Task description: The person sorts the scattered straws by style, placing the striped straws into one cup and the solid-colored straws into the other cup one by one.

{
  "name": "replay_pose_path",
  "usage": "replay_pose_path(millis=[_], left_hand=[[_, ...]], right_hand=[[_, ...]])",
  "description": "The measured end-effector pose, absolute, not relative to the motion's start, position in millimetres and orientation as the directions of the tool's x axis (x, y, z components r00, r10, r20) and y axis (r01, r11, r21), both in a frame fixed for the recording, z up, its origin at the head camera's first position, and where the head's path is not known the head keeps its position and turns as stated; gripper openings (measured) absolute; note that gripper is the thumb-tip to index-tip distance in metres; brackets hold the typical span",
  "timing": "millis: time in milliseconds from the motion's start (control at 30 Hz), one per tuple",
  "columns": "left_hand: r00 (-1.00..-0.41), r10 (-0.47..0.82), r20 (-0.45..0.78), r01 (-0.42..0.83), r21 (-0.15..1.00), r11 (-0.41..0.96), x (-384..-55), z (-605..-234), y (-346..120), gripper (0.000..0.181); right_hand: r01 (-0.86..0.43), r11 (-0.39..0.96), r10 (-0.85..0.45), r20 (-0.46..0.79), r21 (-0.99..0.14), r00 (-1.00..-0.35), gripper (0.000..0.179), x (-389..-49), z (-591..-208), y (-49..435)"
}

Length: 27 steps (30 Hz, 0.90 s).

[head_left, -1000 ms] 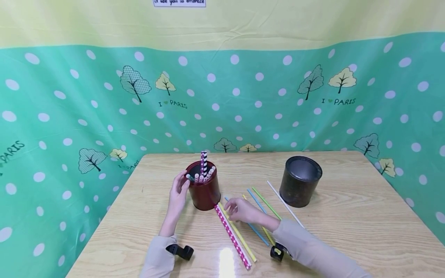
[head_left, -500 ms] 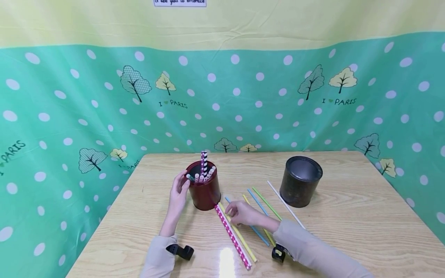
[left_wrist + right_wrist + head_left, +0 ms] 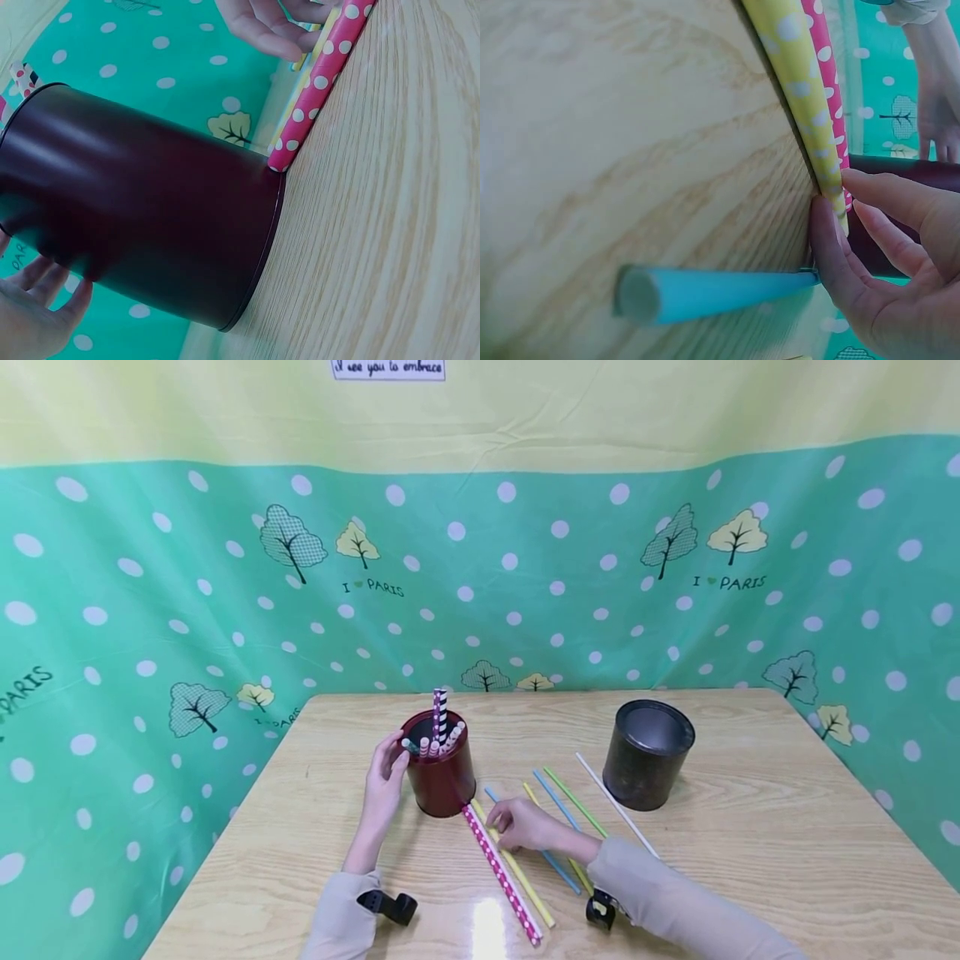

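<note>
Near the table's left side, my left hand (image 3: 385, 777) holds the side of a dark red can (image 3: 442, 785), its fingertips against the wall in the left wrist view. Several patterned paper straws (image 3: 441, 727) stand in the can. At the can's foot, my right hand (image 3: 523, 825) pinches a yellow paper straw (image 3: 801, 90) with white dots between thumb and finger. This straw lies on the wood beside a pink dotted straw (image 3: 504, 877) and a thin white one. A blue straw (image 3: 727, 292) lies just past the right fingertips.
An open black can (image 3: 648, 756) stands at the right. Between the cans lie a green straw (image 3: 573, 797), a white straw (image 3: 615, 802), a second blue straw (image 3: 555, 795) and another yellow straw (image 3: 581, 875), partly under the right arm. A green dotted curtain (image 3: 480, 602) hangs behind the table.
My right hand has shifted slightly toward me along the yellow straw, its fingers drawing in on it. The left hand and the can have stayed in place.
</note>
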State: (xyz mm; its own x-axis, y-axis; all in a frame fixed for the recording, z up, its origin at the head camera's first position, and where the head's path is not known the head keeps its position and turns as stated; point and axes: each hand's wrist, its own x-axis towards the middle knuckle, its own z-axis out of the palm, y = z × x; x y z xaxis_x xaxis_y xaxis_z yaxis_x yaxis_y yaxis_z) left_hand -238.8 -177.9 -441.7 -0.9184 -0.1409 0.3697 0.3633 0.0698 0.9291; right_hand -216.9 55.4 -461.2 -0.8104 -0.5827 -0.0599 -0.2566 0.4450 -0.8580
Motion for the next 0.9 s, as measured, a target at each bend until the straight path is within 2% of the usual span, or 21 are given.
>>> replay_pose_path(millis=[900], left_hand=[[-0.922,-0.149,0.357,0.349,0.934,0.079,-237.0,-440.5,-177.1,0.036]], right_hand=[[-0.383,0.531,-0.584,0.001,-0.756,-0.812,0.025,-213.1,-464.4,53.3]])
